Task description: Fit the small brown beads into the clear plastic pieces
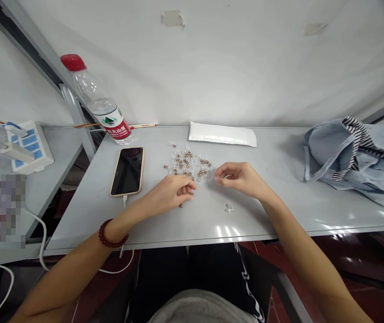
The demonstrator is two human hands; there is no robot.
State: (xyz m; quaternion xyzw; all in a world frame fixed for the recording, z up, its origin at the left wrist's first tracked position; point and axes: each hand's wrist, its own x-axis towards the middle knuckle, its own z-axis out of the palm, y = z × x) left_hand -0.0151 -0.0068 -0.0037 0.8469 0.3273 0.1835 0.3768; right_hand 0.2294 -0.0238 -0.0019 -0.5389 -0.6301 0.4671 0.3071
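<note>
A loose heap of small clear and brown beads (188, 164) lies on the grey table (279, 211). My left hand (170, 193) rests just in front of the heap, its fingers curled and pinched together; what they hold is too small to name. My right hand (240, 178) is to the right of the heap, fingers pinched on a tiny clear piece. One separate clear piece (228, 207) lies on the table between my forearms. A red bead bracelet (109, 235) is on my left wrist.
A phone (127, 171) on a charging cable lies left of the beads. Behind it a water bottle (99, 103) leans against a frame. A white pouch (222, 133) sits at the back, a blue cloth bag (356, 154) at right, a power strip (30, 146) at left.
</note>
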